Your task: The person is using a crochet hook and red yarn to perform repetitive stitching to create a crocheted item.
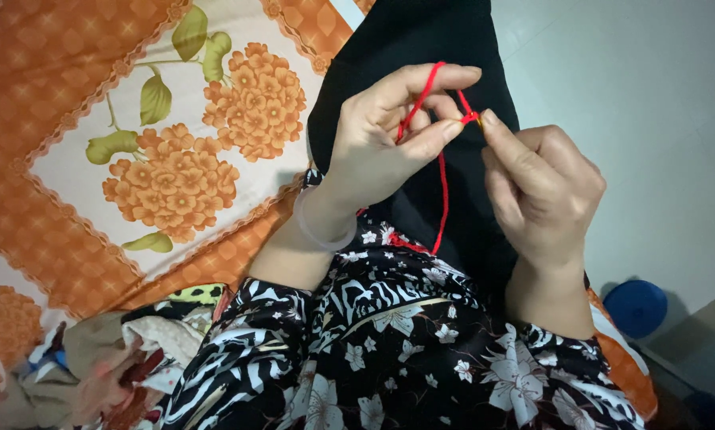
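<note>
The left hand (373, 135) pinches a red yarn (441, 191) between thumb and forefinger, a loop running over the raised forefinger. The right hand (544, 187) is closed, thumb tip touching the small red stitch beside the left thumb. The strand hangs down over black cloth (421, 48) on the lap. A clear bangle (321, 227) circles the left wrist. An orange floral bedsheet (95, 119) covers the bed along the left edge.

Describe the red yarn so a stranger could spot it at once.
Start at the black cloth over the lap, between the left hand and right hand. The red yarn loops over the left forefinger and hangs down. It is the only thin bright red strand there.
</note>
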